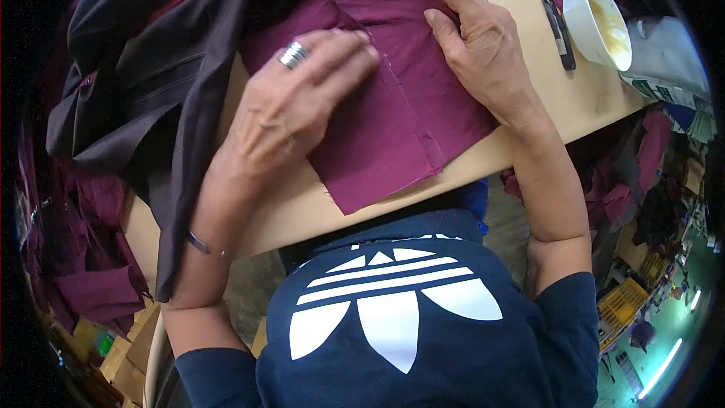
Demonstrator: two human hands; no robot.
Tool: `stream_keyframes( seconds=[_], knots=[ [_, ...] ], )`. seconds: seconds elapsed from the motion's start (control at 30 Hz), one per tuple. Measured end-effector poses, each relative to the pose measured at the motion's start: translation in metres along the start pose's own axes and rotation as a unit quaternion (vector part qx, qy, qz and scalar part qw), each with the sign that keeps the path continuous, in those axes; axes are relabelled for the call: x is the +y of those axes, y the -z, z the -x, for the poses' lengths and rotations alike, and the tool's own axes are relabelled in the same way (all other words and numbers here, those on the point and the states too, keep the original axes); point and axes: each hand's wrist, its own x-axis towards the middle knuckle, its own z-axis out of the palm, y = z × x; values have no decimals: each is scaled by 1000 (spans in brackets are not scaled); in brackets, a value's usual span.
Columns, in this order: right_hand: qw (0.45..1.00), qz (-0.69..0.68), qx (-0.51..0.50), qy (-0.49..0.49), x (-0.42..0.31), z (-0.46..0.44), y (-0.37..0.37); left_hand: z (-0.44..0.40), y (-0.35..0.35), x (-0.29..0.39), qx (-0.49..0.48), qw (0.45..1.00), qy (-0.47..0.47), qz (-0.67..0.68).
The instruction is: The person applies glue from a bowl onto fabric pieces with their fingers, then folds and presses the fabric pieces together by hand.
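Maroon cloth [370,147] lies on the tabletop, with a frayed seam running down it lengthwise. My left hand [291,98], wearing a wide silver ring, is over the cloth with its fingers curled and pressed together at the seam. What the fingertips pinch, if anything, is hidden, and they are slightly blurred. On the cloth's right part rests my right hand [487,53], index finger stretched forward and thumb apart. Dark cloth [143,98], joined or laid against the maroon piece, is bunched on the left and drapes over my left forearm.
A white cup [585,26] with pale residue inside stands at the right, beside a black slim tool [563,38] that looks like a cutter. A clear plastic container [668,53] is at the table's right edge. Maroon scraps [98,291] hang at the left.
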Motion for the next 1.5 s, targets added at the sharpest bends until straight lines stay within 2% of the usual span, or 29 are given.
stream_keyframes(
  seconds=[0.03,0.13,0.23,0.33,0.43,0.53,0.63,0.73,0.77,0.87,0.9,1.03,1.13,1.27,1.3,1.4,1.5],
  knots=[
    [1000,1,-5,-3,-1,0,1,-2,-3,-5,38,998,0,-54],
    [999,21,-40,-14,0,-6,8,-2,-7,-7,53,997,-2,-47],
    [997,63,-1,-39,-3,-18,3,0,-10,-8,55,998,5,-26],
    [978,-37,-89,-185,-7,-34,2,1,-10,-8,43,998,8,-37],
    [982,-33,-73,-170,-5,-34,1,0,-8,-9,36,999,9,-14],
    [999,27,17,-4,9,-26,-9,-1,-5,-8,26,1000,7,-15],
    [995,99,7,8,7,-22,-5,-1,-5,-8,20,1000,11,-18],
    [983,149,2,109,-4,-17,-3,-2,-11,-4,50,998,50,2],
    [971,220,-79,45,-19,-17,-3,-1,-11,-4,48,997,52,3],
    [958,276,-78,25,-15,-11,-17,0,-10,-5,37,998,52,-3],
    [974,213,-35,72,-14,-8,-14,1,-8,-6,29,998,46,-9],
    [947,242,-213,11,-28,12,13,2,-6,-9,7,999,23,-27],
    [953,202,-225,-7,-29,26,21,2,-4,-9,5,1000,3,-29],
    [995,78,-62,-16,-1,0,11,-1,-7,-19,54,998,26,-10],
    [994,-45,5,-103,-2,-9,1,-5,-3,-19,66,997,45,-9],
    [946,-71,-120,-293,-9,-54,10,-4,-8,-24,83,995,52,26],
    [990,-5,-10,-143,11,-59,-19,-5,-10,-25,90,995,42,2]
  ],
)
